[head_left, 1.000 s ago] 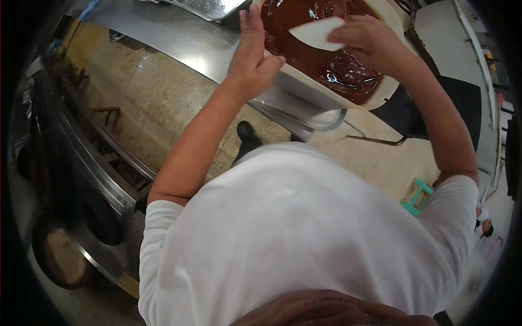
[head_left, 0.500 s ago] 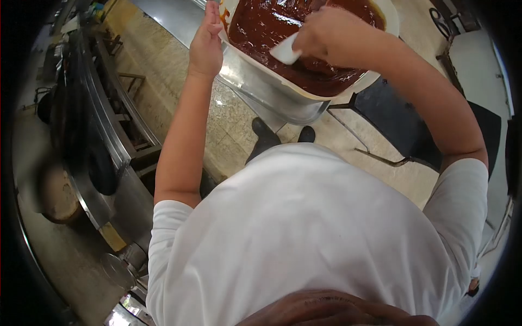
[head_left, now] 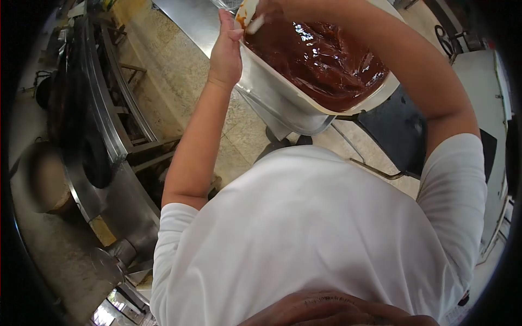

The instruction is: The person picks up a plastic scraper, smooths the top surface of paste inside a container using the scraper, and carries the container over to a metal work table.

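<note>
A white rectangular tub (head_left: 304,96) holds glossy dark red-brown sauce (head_left: 331,70). My left hand (head_left: 226,57) is at the tub's left rim, fingers along the outside and thumb bent over the edge. Near that same rim, at the top of the view, my right hand (head_left: 272,10) is closed on a white scraper (head_left: 255,25); both are smeared by motion, and my forearm crosses over the sauce. Orange-brown smears mark the inner wall by my left hand.
The tub stands on a metal table (head_left: 190,24). A black chair (head_left: 397,127) is to its right. Along the left runs a steel counter (head_left: 117,187) with dark pans and a round container (head_left: 49,179). My boots (head_left: 283,142) are on the tiled floor (head_left: 234,141).
My right hand has swept the scraper from the middle of the sauce to the tub's upper left side. The tub and my left hand appear slightly lower and farther right in view.
</note>
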`<action>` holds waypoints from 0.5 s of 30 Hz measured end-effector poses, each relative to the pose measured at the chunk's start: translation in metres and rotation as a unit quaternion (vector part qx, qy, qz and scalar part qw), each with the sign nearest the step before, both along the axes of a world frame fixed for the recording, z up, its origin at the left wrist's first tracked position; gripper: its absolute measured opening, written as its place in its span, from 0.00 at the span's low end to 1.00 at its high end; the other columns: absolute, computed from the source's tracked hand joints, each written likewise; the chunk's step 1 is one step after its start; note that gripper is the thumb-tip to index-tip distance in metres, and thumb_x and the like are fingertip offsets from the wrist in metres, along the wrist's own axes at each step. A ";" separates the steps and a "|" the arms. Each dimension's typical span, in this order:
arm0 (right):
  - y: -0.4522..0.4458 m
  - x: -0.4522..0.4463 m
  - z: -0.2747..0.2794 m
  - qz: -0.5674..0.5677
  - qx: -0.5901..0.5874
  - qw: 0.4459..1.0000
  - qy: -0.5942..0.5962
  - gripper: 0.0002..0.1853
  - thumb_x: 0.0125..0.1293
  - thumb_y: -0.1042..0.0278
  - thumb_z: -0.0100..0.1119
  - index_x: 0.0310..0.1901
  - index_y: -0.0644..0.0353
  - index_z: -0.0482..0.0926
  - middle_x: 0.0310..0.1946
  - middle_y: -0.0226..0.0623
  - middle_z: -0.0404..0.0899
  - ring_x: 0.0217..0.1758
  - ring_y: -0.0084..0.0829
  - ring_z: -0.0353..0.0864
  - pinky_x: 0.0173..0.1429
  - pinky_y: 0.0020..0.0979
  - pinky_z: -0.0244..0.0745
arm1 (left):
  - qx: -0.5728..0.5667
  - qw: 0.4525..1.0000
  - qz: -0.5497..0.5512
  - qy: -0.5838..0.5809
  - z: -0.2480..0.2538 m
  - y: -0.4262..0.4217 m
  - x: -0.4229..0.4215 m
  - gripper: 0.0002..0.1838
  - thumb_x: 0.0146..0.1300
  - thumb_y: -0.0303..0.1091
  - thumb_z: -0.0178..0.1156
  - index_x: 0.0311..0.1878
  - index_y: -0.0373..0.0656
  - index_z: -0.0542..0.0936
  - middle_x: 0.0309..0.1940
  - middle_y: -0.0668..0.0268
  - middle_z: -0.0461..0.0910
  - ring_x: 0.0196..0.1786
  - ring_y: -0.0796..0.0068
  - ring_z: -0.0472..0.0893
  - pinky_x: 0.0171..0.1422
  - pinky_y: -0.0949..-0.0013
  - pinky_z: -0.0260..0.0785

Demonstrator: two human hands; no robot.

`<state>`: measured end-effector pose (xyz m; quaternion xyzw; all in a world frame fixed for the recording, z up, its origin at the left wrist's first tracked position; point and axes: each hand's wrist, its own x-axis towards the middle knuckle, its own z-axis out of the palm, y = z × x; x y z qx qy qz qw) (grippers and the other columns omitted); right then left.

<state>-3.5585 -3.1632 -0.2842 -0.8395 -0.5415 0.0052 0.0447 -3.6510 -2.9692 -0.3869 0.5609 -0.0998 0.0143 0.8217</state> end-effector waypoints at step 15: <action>0.019 0.015 0.046 0.146 -0.035 0.988 -0.041 0.06 0.59 0.67 0.63 0.36 0.54 0.86 0.35 0.40 0.85 0.42 0.46 0.81 0.48 0.45 0.77 | -0.085 0.995 -0.052 0.003 -0.001 0.010 -0.005 0.40 0.69 0.30 0.39 0.81 0.35 0.37 0.84 0.59 0.39 0.85 0.68 0.40 0.86 0.65 0.36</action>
